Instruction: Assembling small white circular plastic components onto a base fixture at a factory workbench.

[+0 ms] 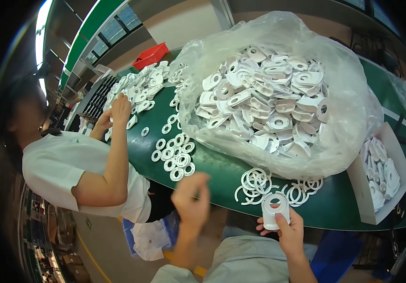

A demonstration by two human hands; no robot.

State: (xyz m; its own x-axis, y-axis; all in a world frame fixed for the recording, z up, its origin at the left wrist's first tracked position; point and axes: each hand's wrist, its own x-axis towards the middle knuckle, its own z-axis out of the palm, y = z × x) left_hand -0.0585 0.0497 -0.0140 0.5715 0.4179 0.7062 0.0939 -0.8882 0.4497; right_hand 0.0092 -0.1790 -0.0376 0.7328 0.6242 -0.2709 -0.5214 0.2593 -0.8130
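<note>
- Reference point: the white plastic part, from which all clock directions run.
- White plastic part [270, 220], one: rounded body with a round opening at its 12 o'clock end, raised just off the table's near edge.
- Right hand [291, 232]: grasping that part at its 5 o'clock side, thumb across the face, fingers behind.
- Left hand [192, 200]: at 9 o'clock, raised near the table edge, motion-blurred, fingers bent; whether it grips anything cannot be told.
- Thin rings [255, 181], white, some with a gap: one overlapping cluster at 11 o'clock, another at 2 o'clock, both just beside the part.
- Thick rings [176, 162], white: loose group at 10 o'clock, many touching.
- Clear plastic bag [349, 108]: large, mouth open, at 12 o'clock, filled with similar white parts [278, 122].
- White box [358, 193]: open, between 2 and 3 o'clock, holding further white pieces.
- Green table [212, 186]: beneath bag, box and rings.
- Co-worker [89, 174]: pale short-sleeved top, between 9 and 10 o'clock, both hands raised beside a heap of white parts.
- Red bin [150, 55]: at 11 o'clock, far side.
- Blue crate [127, 231]: between 8 and 9 o'clock, below table height, with white material inside.
</note>
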